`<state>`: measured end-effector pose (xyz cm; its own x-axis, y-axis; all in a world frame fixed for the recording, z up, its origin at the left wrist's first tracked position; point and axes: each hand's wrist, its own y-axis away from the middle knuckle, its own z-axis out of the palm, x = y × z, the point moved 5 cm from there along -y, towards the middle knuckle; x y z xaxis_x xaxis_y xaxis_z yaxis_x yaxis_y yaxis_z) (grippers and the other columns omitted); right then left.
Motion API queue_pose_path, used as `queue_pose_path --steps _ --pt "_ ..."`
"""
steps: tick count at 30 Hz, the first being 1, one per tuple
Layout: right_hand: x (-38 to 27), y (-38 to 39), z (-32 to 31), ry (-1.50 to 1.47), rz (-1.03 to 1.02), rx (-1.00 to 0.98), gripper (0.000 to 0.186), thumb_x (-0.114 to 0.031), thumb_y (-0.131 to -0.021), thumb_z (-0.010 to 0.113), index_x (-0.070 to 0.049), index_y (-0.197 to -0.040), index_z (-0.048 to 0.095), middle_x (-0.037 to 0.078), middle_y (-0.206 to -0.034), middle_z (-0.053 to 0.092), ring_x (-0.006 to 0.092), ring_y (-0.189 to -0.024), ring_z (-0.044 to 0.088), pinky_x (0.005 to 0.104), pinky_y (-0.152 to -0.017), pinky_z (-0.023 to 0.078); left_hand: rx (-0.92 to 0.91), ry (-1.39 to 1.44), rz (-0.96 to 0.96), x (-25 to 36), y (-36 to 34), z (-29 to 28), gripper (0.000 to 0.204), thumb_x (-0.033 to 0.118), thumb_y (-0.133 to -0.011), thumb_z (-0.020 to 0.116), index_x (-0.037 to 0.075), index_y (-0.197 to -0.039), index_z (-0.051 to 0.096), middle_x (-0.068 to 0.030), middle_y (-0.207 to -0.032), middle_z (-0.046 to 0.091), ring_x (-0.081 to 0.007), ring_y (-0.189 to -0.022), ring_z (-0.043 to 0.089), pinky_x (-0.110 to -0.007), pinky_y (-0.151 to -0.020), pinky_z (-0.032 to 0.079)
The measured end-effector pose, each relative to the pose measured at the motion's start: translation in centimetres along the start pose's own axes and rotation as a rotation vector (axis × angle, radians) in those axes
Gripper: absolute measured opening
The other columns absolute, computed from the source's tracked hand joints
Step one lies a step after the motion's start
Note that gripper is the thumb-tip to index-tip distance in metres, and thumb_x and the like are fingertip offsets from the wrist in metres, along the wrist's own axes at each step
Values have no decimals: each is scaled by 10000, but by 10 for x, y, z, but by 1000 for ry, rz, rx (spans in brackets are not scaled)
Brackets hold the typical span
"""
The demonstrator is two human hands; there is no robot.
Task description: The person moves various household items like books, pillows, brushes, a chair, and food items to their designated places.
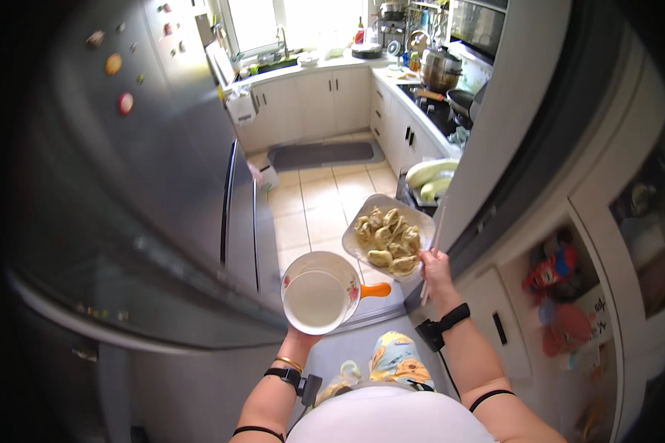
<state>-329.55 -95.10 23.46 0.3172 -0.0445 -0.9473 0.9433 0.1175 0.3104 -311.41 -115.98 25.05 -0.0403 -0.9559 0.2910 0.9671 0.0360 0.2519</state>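
My left hand (301,341) is closed under a white bowl (316,299) with a floral pattern and an orange side handle (375,290). Its inside looks pale; whether liquid is in it I cannot tell. Most of the fingers are hidden beneath the bowl. Further forward and to the right, my right hand (437,275) grips the edge of a pale, roughly square plate (353,235) piled with several cooked dumplings (391,238). A pair of light chopsticks (441,230) is held along the plate's right side by the same hand.
A dark refrigerator (177,170) stands close on the left, with a door frame and cabinet (495,295) on the right. Ahead, a grey mat (325,154) lies on the tiled floor. Counters hold a stove (428,107), a steel pot (441,70) and long pale-green vegetables (430,177).
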Motion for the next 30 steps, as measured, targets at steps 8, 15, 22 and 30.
queue_pose_path --steps 8,15,22,30 --pt "-68 -200 156 -15 -69 17 147 -129 -818 588 -98 -680 549 -46 -530 453 63 -400 375 233 -376 268 51 129 92 150 -167 -21 715 648 -866 327 138 -1366 303 -98 -1357 384 -296 -1228 415 -503 -998 392" --pt "-121 -351 291 59 -82 48 151 -159 -804 599 -95 -674 558 -71 -506 405 48 -391 325 245 -375 232 137 221 174 279 -273 -25 619 591 -855 406 180 -1318 391 -93 -1310 445 -308 -1213 428 -541 -1005 338" --pt "-119 -533 348 -10 -80 111 169 -139 -811 583 -83 -659 533 -53 -497 407 60 -381 328 250 -366 227 209 296 182 366 -416 -69 550 492 -846 514 131 -1259 466 -124 -1263 501 -303 -1167 481 -507 -964 390" --pt "-104 -706 322 -4 -76 401 131 -156 -732 629 -36 -681 614 -4 -545 519 99 -464 440 278 -446 334 210 253 84 447 -583 -99 577 553 -850 462 145 -1258 472 -99 -1269 505 -333 -1169 475 -529 -955 400"
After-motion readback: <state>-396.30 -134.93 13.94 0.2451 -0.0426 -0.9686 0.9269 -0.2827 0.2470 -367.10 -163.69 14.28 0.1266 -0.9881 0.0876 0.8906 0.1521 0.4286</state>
